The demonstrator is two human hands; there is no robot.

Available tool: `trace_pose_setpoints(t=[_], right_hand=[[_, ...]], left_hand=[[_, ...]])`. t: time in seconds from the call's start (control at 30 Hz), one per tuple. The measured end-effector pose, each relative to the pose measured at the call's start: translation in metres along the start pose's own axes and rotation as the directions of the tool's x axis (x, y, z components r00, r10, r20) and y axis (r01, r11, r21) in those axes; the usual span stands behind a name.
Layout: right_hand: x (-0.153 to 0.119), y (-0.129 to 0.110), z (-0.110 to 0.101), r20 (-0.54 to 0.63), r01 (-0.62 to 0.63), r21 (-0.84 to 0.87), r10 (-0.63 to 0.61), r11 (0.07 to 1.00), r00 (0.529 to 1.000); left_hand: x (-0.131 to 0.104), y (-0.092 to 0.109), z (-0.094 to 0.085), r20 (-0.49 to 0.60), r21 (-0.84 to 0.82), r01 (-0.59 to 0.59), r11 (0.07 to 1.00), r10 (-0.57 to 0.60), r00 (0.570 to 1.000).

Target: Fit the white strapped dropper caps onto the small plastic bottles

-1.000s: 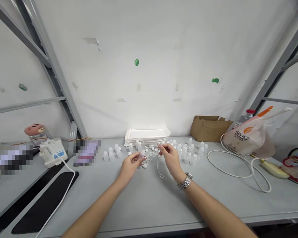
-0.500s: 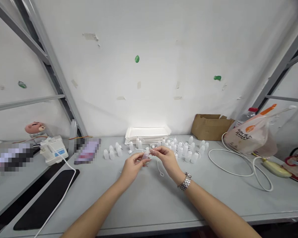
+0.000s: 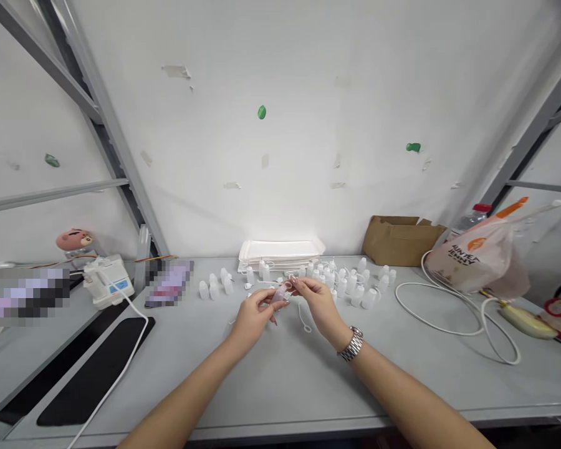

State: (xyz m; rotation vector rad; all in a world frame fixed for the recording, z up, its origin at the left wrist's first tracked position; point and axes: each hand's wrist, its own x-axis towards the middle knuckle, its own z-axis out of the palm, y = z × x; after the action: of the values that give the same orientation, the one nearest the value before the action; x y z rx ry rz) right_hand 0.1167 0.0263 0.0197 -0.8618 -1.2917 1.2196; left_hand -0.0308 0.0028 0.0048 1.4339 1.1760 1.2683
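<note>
My left hand (image 3: 252,317) is closed around a small translucent plastic dropper bottle (image 3: 279,293), which tilts to the right. Against the bottle's top, the fingertips of my right hand (image 3: 321,307) pinch a small white ring (image 3: 288,285), apparently the loop of a cap strap. Below the right hand, a thin white strap with a loop (image 3: 306,327) lies on the grey table (image 3: 290,380). Several similar bottles (image 3: 355,293) stand to the right, many with straps. A smaller group of bottles (image 3: 215,285) stands to the left. My fingers partly hide the held bottle.
Stacked white trays (image 3: 280,251) lie against the wall, with a cardboard box (image 3: 402,242) to their right. Farther right are a plastic bag (image 3: 477,259), a coiled white cable (image 3: 442,333) and a banana (image 3: 526,319). A white power strip (image 3: 106,280) and black mat (image 3: 96,374) lie left.
The held bottle has tilted to the right, and my right fingers have lifted slightly with the ring now showing at its top. The whole view has shifted slightly.
</note>
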Motion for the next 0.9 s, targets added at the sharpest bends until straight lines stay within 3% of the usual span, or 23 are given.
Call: trace_pose_setpoints(t=[0.4,0.67,0.9], right_hand=[[-0.0039,-0.0022,0.0028,0.054,-0.066,0.024,0.064,0.998,0.996],[-0.0033,0.0028,0.0024,0.102,0.014,-0.034,-0.011,0.999,0.995],[-0.0012,0.0021,-0.0005,0.116,0.008,-0.034,-0.004,0.999,0.993]], left_hand=[[-0.0023,0.0012,0.0007,0.018,0.035,0.005,0.999,-0.005,1.0],[-0.0004,-0.0021,-0.0004,0.017,0.004,-0.036,0.999,0.036,0.999],[-0.0018,-0.0005,-0.0021,0.096,-0.086,-0.04,0.995,0.048,0.994]])
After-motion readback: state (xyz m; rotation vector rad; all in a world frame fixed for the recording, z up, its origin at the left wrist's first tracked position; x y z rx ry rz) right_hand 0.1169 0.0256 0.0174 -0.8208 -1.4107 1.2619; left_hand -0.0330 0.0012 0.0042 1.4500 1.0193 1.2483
